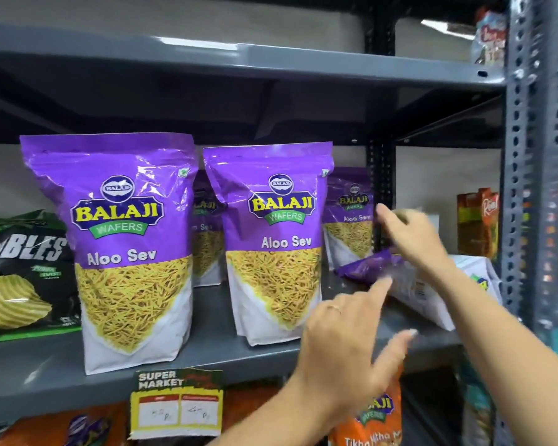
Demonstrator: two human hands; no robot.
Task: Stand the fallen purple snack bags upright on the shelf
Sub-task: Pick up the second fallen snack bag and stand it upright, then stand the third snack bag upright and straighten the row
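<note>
Left hand (345, 346): nearest the camera, fingers spread wide, empty, before the shelf (207, 352) edge. Right hand (413, 239): over the fallen purple bag (384, 272), blurred; grip cannot be told. Fallen bag: lying flat at the shelf's right end, beside two upright purple bags (271, 239). Handling, judged: light, soft crinkly film, slippery, contents brittle. Hold by the top seam, not the belly.

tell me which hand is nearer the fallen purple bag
Right. The right hand is directly over the fallen purple bag; the left hand is lower, in front of the shelf edge.
</note>
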